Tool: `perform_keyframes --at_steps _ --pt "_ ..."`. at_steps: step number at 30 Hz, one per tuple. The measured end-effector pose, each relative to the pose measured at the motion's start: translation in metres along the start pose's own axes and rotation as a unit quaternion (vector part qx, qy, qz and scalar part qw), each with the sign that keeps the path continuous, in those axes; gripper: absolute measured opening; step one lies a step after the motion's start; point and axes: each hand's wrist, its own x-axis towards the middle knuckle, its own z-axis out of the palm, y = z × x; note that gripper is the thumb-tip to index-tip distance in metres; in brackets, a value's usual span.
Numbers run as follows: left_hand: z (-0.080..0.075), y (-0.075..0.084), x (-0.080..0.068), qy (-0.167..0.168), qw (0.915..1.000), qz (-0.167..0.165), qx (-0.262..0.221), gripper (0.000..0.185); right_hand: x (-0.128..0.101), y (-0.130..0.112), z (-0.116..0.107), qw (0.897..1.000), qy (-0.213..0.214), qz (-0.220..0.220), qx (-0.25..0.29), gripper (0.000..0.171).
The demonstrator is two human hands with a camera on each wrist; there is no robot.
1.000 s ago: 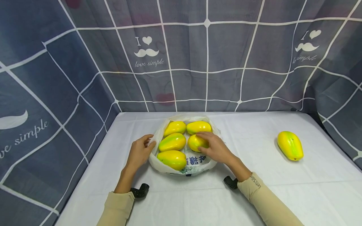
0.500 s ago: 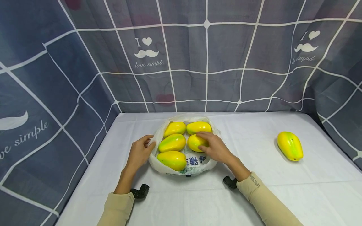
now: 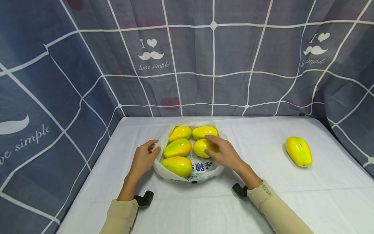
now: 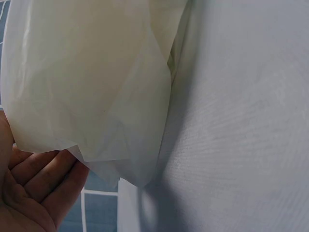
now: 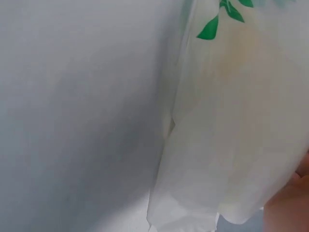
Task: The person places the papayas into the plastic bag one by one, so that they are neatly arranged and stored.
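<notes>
A white plastic bag with blue and green print stands wide-mouthed on the table, with several yellow-green papayas inside. My left hand pinches its left rim; in the left wrist view that hand has its fingers behind the plastic. My right hand reaches over the right rim, thumb and fingers spread around the right end of one papaya in the bag. In the right wrist view, the bag wall hides most of the right hand.
Another papaya lies alone on the white tablecloth to the right. Dark checked curtains enclose the back and sides of the table. Black wrist mounts stick out by both sleeves.
My right hand has shifted slightly right and its fingers have spread, showing more of the papaya, which stays put in the bag. The left hand keeps its place on the rim.
</notes>
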Motion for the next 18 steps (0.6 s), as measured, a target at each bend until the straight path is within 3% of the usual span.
perform_keyframes --at_steps 18 --pt "-0.001 0.001 0.000 -0.003 0.9999 -0.010 0.001 0.036 -0.032 0.013 -0.028 0.997 0.070 -0.023 -0.033 0.045"
